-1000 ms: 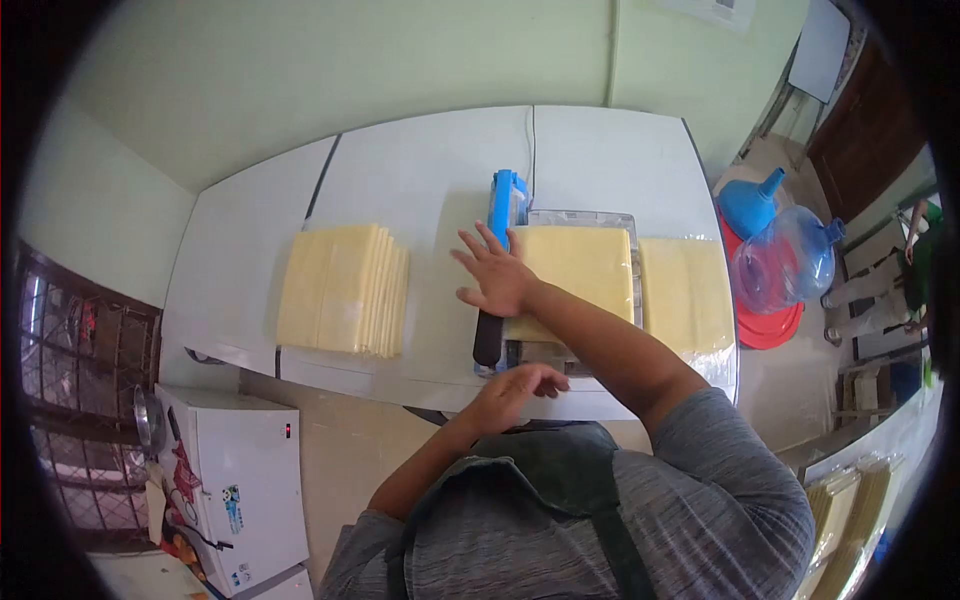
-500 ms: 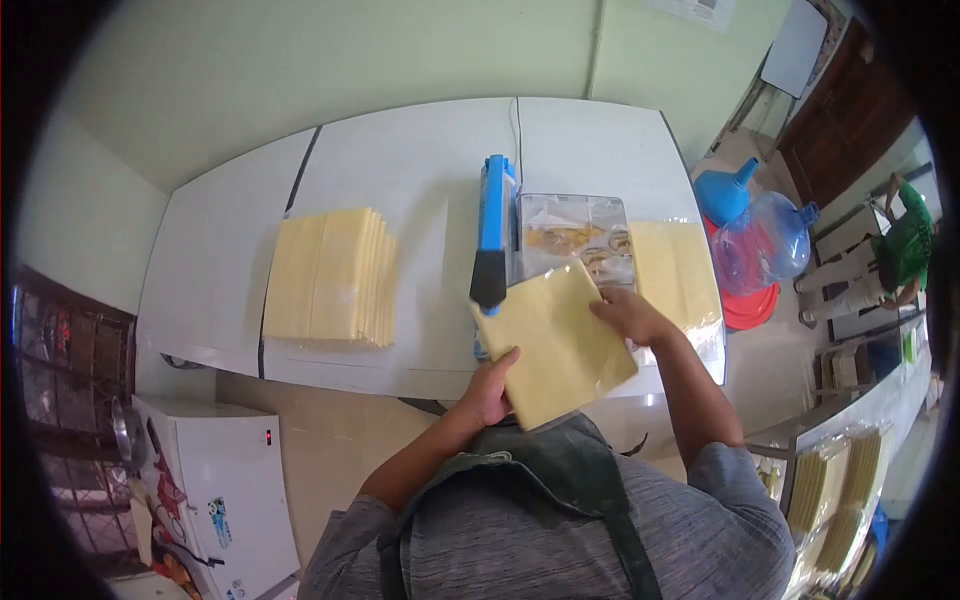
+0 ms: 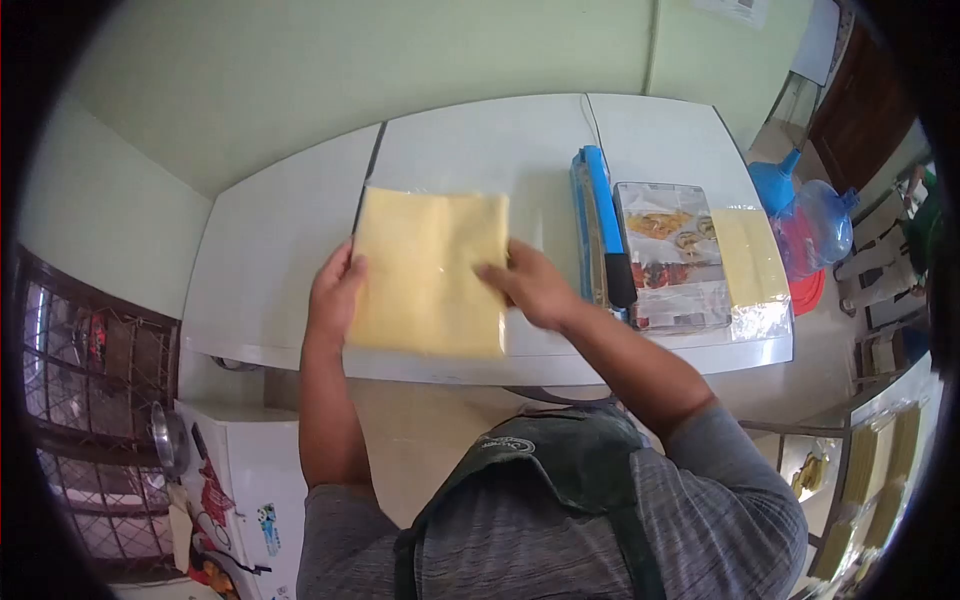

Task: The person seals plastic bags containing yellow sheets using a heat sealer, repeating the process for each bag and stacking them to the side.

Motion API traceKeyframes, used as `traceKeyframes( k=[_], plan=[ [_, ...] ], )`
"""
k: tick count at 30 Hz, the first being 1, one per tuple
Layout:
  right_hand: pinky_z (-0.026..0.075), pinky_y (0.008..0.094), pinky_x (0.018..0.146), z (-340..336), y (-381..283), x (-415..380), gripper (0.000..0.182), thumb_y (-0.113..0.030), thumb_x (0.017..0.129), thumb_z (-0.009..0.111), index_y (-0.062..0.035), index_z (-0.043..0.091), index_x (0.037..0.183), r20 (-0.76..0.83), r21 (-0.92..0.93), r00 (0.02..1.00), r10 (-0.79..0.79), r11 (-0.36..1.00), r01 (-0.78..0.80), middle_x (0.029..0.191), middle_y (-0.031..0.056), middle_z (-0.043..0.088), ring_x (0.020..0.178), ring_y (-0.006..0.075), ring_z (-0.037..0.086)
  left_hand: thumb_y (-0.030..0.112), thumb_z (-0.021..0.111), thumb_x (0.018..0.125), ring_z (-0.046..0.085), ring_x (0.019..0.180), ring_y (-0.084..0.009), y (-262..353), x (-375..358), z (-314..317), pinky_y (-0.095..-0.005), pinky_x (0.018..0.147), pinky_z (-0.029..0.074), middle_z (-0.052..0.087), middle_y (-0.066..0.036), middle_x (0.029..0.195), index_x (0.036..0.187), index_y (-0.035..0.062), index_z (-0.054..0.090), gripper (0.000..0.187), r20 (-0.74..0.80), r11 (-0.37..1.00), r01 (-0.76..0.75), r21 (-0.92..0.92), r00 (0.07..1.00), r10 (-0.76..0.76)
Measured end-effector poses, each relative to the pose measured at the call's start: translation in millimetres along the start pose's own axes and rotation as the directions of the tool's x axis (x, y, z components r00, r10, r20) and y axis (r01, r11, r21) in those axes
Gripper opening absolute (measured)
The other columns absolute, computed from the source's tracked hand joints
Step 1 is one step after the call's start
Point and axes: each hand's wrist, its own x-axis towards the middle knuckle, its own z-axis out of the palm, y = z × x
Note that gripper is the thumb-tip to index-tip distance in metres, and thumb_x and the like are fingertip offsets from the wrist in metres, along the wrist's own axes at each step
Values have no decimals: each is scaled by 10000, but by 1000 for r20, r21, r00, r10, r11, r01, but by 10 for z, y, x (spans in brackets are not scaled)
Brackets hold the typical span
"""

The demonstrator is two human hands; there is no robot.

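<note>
A flat yellow packet in clear plastic lies between my two hands, above the left-middle of the table where a stack of similar packets stood; it hides that stack. My left hand is closed on the packet's left edge, thumb on top. My right hand is at the right edge, its fingers slightly blurred, with thumb and fingers closed about the plastic. Further right stands a blue bar sealer with a black handle end, apart from both hands.
Beside the sealer is a box with food pictures, then another yellow packet near the white table's right end. A large clear water bottle and a blue funnel stand beyond. A white freezer is at lower left.
Both hands have carried the yellow packet left, from in front of the sealer to over the stack's spot, and squared it up. The sealer's black-ended bar is uncovered. The view has shifted left.
</note>
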Motion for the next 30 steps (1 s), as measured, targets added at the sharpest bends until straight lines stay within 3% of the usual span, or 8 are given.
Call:
traceKeyframes(
  k=[5, 7, 13, 16, 17, 21, 24, 30],
  plan=[
    [540, 376, 714, 174, 200, 721, 524, -253, 909, 676, 85, 481, 1258, -99, -141, 995, -26, 990, 12, 866, 159, 670, 831, 227, 675, 199, 488, 1025, 631, 1007, -217, -611, 628, -462, -325, 912, 483, 646, -146, 1154, 1370, 27, 514, 386, -23, 904, -68, 422, 996, 85],
    [540, 403, 757, 228, 322, 657, 612, -295, 875, 713, 86, 466, 1286, -248, -565, 942, -225, 824, 48, 892, 198, 669, 858, 297, 680, 237, 456, 1030, 622, 1038, -326, -819, 635, -399, -403, 944, 468, 632, -223, 1154, 1368, 40, 511, 395, -89, 434, 26, 900, 988, 127],
    [531, 361, 636, -11, 170, -491, 465, -219, 832, 760, 2, 563, 1190, -180, -337, 955, -235, 927, 165, 843, 138, 659, 738, 263, 674, 287, 406, 1044, 536, 1239, -373, -1084, 646, -546, -421, 1030, 410, 549, -262, 1342, 1440, 30, 432, 473, -138, 684, 104, 722, 990, -5],
    [517, 315, 629, -825, 461, -1038, 229, -22, 757, 739, -70, 649, 962, -86, -731, 446, -891, 361, 579, 791, 70, 661, 676, 183, 665, 334, 410, 1047, 469, 1326, -344, -1136, 685, -656, -404, 1090, 367, 478, -245, 1428, 1460, 1, 381, 531, -168, 672, 119, 731, 986, 9],
    [520, 308, 655, -1156, 603, -1223, 186, 25, 726, 725, -77, 641, 859, -201, -923, 344, -917, 295, 246, 791, 71, 668, 746, 190, 679, 333, 421, 1046, 465, 1324, -349, -1128, 648, -598, -411, 1086, 367, 463, -242, 1440, 1466, -4, 364, 542, -218, 581, 93, 809, 964, 149],
    [520, 366, 756, -2728, 1543, -1860, 237, -17, 783, 681, -33, 664, 1019, -813, -562, 35, -581, 767, -310, 957, 135, 690, 841, 291, 658, 298, 435, 1050, 471, 1305, -327, -586, 449, -76, -398, 1082, 368, 465, -204, 1443, 1458, -13, 362, 518, -231, 618, -100, 780, 872, 432],
    [402, 472, 993, -3050, 2023, -2281, 563, -222, 700, 796, -91, 587, 1207, -682, -730, 520, -514, 520, -443, 1181, 161, 608, 1136, 374, 529, 234, 430, 1056, 502, 1254, -275, -426, 423, 545, -367, 1072, 374, 510, -175, 1393, 1430, -3, 402, 444, -213, 794, -339, 505, 842, 495],
    [383, 458, 959, -2949, 2222, -2222, 334, -191, 717, 783, -117, 657, 1017, -574, -814, 482, -662, 395, -427, 1024, 82, 629, 1053, 284, 565, 170, 424, 1055, 526, 1203, -234, -430, 404, 1931, -356, 1048, 393, 549, -156, 1328, 1382, -9, 448, 374, -179, 881, -327, 343, 897, 403]
  ],
)
